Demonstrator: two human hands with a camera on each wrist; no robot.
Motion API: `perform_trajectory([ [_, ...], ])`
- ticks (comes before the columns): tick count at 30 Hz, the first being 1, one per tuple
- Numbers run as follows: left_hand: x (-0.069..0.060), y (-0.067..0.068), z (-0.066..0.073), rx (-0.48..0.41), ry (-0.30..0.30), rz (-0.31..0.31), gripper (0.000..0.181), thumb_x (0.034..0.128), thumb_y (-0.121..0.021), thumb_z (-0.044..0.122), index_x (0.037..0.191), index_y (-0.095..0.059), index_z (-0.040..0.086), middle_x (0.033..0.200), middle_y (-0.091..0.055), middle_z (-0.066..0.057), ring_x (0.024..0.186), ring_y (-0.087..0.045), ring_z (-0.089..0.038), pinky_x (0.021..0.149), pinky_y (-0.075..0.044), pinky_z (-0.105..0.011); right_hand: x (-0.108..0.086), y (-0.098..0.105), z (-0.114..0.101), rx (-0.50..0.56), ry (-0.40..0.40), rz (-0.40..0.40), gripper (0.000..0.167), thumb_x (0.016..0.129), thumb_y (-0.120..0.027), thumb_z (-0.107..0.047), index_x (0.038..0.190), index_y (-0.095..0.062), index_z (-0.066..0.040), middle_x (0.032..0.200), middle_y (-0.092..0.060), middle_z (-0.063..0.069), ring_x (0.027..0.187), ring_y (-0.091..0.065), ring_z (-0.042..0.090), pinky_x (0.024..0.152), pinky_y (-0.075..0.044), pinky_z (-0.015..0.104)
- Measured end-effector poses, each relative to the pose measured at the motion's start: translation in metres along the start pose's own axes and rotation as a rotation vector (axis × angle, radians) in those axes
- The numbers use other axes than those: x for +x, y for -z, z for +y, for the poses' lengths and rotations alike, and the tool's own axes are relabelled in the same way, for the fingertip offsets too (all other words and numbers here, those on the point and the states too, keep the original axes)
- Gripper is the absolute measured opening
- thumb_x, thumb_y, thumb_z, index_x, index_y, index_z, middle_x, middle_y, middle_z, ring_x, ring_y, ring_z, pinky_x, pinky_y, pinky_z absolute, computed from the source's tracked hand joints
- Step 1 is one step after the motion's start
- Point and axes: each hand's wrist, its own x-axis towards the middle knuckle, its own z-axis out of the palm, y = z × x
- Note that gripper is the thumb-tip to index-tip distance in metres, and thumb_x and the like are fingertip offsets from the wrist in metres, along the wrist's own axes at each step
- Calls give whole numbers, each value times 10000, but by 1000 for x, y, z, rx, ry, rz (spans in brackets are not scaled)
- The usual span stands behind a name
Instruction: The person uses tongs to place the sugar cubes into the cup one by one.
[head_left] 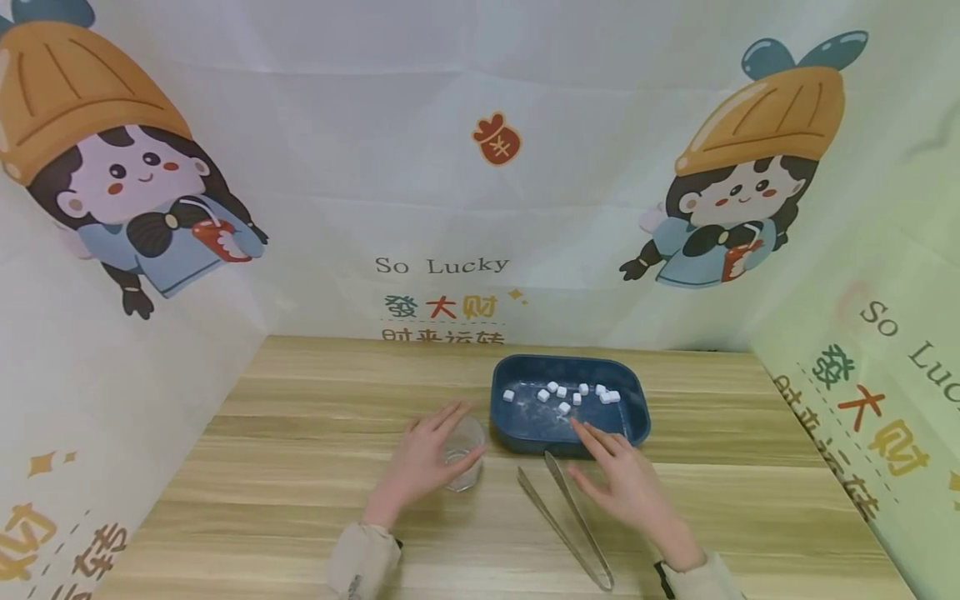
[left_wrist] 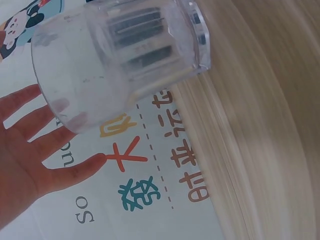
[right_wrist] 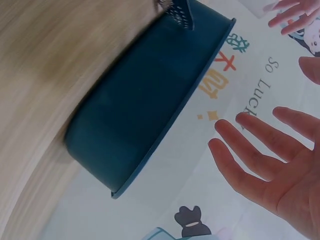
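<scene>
**Both hands grip nothing**

Metal tongs (head_left: 576,510) lie nearest. Left hand (head_left: 423,458), fingers spread, beside clear cup (head_left: 470,432); right hand (head_left: 628,483), also loose, by blue tray (head_left: 525,427) of white cubes (head_left: 564,408). Likely a reach or release; lifting calls for curling fingers.

"So Lucky" (head_left: 442,266) – 發大财 (head_left: 441,307), 时来运转 (head_left: 825,448) – on the white backdrop (head_left: 337,150)

white cubes (head_left: 564,408): 10 | tray (head_left: 525,442): 1 | cup (left_wrist: 125,65): 1 | tongs (head_left: 580,518): 1
</scene>
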Motion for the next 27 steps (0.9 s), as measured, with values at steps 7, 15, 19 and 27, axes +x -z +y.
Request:
perform_trajectory([
  [7, -3, 5, -10, -8, 22, -73, 714, 773, -592, 513, 1372, -350, 208, 1392, -409, -53, 1230, -442, -284, 990, -329, -565, -5, -2, 4, 3, 21, -13, 661, 704, -724, -275, 1289, -475, -97, 1074, -634, 179, 869, -615, 310, 776, -517, 451],
  [15, -10, 9, -14, -23, 34, -154, 818, 751, -584, 565, 1411, -257, 209, 1438, -332, -53, 1249, -403, -327, 1023, -267, -588, -12, -6, 5, -7, 39, -56, 641, 720, -712, -269, 1288, -476, -88, 1064, -642, 166, 858, -622, 300, 773, -524, 429],
  [19, -13, 8, -15, -9, 49, -175, 881, 724, -601, 584, 1421, -226, 196, 1443, -319, -64, 1254, -393, -333, 1035, -250, -584, -14, -8, 4, -4, 35, -74, 652, 721, -710, -279, 1295, -466, -88, 1070, -640, 160, 876, -621, 285, 756, -533, 400],
  [27, -14, 6, -18, -14, 64, -188, 975, 661, -677, 557, 1427, -201, 185, 1451, -296, -88, 1253, -382, -359, 1028, -237, -606, -17, -14, -1, 17, 18, -136, 642, 742, -694, -307, 1305, -458, -108, 1076, -641, 122, 910, -621, 276, 749, -531, 410],
])
